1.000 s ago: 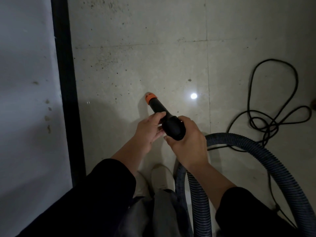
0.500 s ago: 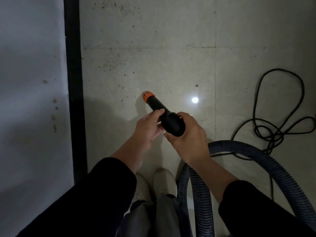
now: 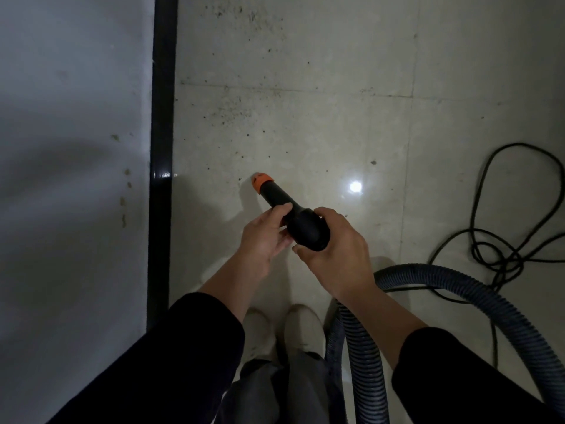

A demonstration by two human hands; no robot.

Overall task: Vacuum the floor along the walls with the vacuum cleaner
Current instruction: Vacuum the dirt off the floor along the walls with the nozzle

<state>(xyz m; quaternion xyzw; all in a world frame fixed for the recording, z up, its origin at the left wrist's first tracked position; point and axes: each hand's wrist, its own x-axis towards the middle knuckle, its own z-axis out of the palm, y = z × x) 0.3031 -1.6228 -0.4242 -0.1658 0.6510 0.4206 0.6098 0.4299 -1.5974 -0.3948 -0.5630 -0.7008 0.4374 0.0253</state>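
Two hands, left hand (image 3: 262,240) and right hand (image 3: 337,260), gripping vacuum nozzle (image 3: 286,206), hose (image 3: 458,281) and cord (image 3: 473,221) cut off

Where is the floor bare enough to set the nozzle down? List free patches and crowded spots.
Free: the strip between the black baseboard and the nozzle tip; the dusty tiles ahead of it; the stretch between the light glare and the power cord. Crowded: right side, where cord loops meet the hose, and by the shoes.
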